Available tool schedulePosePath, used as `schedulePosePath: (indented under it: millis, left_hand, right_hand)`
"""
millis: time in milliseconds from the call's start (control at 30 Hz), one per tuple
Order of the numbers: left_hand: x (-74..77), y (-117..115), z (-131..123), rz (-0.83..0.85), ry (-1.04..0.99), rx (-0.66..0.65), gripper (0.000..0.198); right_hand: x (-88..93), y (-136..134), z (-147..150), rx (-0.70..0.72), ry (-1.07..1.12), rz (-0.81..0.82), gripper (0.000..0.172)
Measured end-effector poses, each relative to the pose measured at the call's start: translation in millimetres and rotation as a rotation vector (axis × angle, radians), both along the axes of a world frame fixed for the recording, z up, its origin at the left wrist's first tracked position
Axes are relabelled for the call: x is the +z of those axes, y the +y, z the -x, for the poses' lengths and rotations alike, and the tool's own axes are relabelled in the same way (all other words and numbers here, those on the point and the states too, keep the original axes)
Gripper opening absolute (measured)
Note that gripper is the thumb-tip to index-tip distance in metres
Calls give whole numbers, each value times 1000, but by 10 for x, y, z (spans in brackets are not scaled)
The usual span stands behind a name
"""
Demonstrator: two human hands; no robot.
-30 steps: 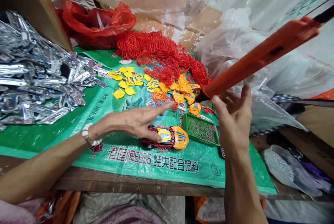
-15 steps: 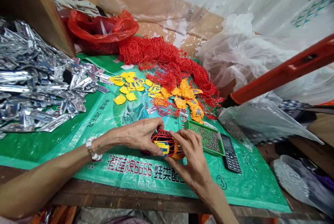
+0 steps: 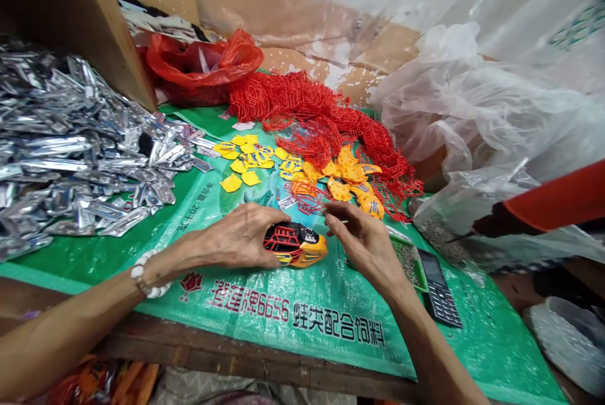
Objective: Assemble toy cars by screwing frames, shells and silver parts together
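One toy car [image 3: 305, 246], orange nose + red frame, is in the L hand [image 3: 239, 236], gripped at its rear end: fingers on far side, thumb on near side, spread approx. as wide as the body, no wider. Car's tipped, black part w/ white marks facing up, yellow panel showing low on near side; can't tell if it's resting on the green sheet [image 3: 505, 342] or held just above. R hand [image 3: 362, 244] is just right of that grip, tips near the orange nose but apart from it; fingers bent, little gap b/w them. Can't tell if anything small is pinched there.

White bead bracelet [image 3: 137, 273] just behind L hand. Beyond L-hand grip: yellow pcs [image 3: 231, 183], then red frames [image 3: 302, 96] heaped farther back, next to red bag [image 3: 203, 77]. Orange pcs [image 3: 339, 189] just beyond R hand. Big heap of silver pcs [image 3: 70, 147] well left of L-hand grip. Right of R hand: green tray [image 3: 420, 271] w/ small metal bits, partly hidden behind R hand & arm, then phone [image 3: 440, 291]. Farther right, orange-red tool [image 3: 562, 194], dark tip toward R hand, well apart from it.
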State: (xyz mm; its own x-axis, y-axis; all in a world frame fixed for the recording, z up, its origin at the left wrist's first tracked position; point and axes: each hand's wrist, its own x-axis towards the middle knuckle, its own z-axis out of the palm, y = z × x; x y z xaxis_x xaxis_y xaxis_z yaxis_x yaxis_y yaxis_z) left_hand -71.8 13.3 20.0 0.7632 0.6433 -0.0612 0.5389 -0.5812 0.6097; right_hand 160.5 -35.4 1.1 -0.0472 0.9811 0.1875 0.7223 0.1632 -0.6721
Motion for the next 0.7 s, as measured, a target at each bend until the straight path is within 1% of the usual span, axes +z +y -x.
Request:
schedulePosePath:
  millis: [67,133,200,267,367,433,500,567,600,700]
  left_hand:
    - [39,22,107,89,23,58,48]
    - [53,49,215,205,31,125,51]
    - [29,81,316,328,0,165,53]
    - [-31,119,404,451,-73,179,55]
    - [-145,181,518,674,-220,194,59]
    - [-204,220,584,792,-300,198,60]
    - [-235,251,638,855,-327,191,59]
    - [-245,270,674,896,-329,196,58]
    - [-246,275,685,911,-330,199,58]
    - [-248,271,688,905,-333,214,58]
  right_hand:
    - [-119,196,80,83,-37,93,24]
    - [-223,362,166,138,-94,130,22]
    - [-276,487,237,171,-154,158,24]
    - [-269,589,296,192,-205,184,21]
    - [-186,757,408,209,-268,202,16]
    - [-129,898,521,232,-294,203,17]
    - [-108,1048,664,272,-307,196,28]
    - [-132,1179,811,319,-325,189,42]
    - [-159,1229,877,341,-339,187,43]
    - [-246,1301,999,389,-382,203,29]
